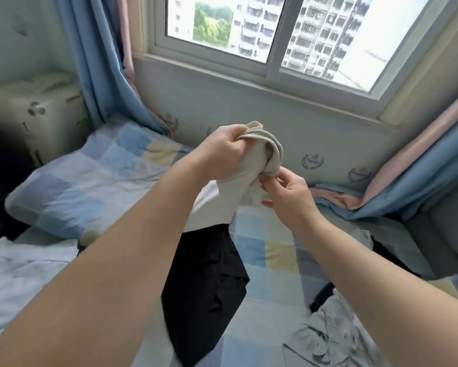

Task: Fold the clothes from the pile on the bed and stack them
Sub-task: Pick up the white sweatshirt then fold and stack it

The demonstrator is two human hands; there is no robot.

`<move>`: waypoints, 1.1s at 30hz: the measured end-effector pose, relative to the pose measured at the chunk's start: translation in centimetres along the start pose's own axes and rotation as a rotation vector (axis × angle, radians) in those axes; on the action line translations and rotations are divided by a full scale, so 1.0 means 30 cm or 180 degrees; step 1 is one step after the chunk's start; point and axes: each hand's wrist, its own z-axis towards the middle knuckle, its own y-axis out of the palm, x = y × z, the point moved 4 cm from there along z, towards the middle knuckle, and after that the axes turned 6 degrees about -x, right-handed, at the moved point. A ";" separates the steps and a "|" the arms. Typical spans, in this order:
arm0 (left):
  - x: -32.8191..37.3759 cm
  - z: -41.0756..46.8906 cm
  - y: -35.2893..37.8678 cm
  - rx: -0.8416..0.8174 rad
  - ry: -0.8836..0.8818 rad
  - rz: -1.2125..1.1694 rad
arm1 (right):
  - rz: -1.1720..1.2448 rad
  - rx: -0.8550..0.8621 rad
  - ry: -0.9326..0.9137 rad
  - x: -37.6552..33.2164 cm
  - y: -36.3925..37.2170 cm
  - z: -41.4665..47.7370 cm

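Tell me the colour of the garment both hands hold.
The garment is beige, seen in the head view.

Sliding window at rear, with tower blocks visible outside. Blue-and-pink curtains hang at left and right of it, above a pale wall panel bearing crest emblems. Checked pillow lies beside a pale cabinet at left.

The checked bed carries a matching pillow, a black garment (crumpled), white cloth at left and, seemingly, a grey shirt.
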 end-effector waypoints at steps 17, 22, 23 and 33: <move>1.140 -0.470 0.098 -0.0401 -0.0158 0.1990 | 0.0690 0.0435 -0.0428 -0.783 -0.718 -0.700; 1.329 -0.471 0.087 -0.0081 0.0431 0.1904 | 0.0991 0.0096 -0.0499 -0.895 -0.735 -0.801; 1.356 -0.465 0.091 -0.0091 0.0462 0.1779 | 0.0869 0.0121 -0.0551 -0.913 -0.750 -0.812; 1.542 -0.402 -0.004 0.0456 0.1232 0.1695 | 0.0814 0.0872 -0.0517 -0.945 -0.863 -0.907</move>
